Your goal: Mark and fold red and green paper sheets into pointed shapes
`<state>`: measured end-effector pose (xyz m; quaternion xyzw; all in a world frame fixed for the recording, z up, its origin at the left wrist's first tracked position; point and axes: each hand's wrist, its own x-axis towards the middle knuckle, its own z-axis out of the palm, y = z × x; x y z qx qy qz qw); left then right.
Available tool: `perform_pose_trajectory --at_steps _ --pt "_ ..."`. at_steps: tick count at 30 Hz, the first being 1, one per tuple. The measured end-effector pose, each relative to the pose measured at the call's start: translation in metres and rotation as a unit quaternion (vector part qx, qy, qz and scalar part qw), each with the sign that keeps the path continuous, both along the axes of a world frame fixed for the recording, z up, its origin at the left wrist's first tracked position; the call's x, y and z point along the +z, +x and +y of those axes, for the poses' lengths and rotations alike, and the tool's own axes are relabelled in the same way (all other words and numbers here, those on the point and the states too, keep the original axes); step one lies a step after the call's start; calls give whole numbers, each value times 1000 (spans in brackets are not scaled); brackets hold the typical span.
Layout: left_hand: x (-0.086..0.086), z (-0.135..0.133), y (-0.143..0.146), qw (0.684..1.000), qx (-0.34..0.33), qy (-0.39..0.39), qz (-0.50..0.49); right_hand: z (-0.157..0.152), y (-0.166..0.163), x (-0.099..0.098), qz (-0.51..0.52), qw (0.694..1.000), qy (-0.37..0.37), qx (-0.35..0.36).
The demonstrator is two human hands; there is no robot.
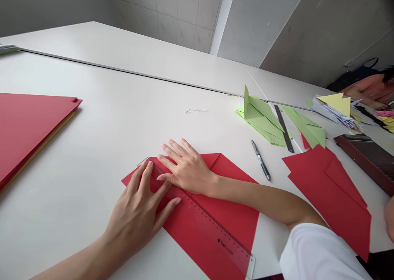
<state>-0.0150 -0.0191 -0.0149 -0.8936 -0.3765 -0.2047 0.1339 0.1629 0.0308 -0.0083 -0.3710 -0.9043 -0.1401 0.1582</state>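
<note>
left hand (134,206), fingers apart on clear ruler (212,230); right hand (191,170), fingers apart just beside them; red paper (235,222) underneath both

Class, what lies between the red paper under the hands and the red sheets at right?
A pen lies on the table, and the right forearm crosses the gap, as the head view shows.

Right arm (261,196): fitted with 1 plain white sleeve (317,251), loose in cut, softly creased, ending in a curved hem near the elbow (297,218). Beyond the sleeve, the forearm is bare and slender, tapering to the right hand (192,171): 4 slim fingers (178,148), 1 thumb (168,178). Opposite the sleeve: bare left forearm (80,251) and left hand (135,206), thumbnail (177,200) rounded.
</note>
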Motion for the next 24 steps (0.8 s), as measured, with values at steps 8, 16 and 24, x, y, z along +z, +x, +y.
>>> perform_pose_trajectory --at_steps 8,16,24 --pt "1 -1 0 1000 9 -9 0 -13 29 -1 -26 999 29 -31" --pt "2 -2 1 1000 21 -20 -3 -31 85 8 -56 994 -29 -89" --pt "1 -1 1 999 19 -27 1 -45 138 0 37 980 -96 -173"
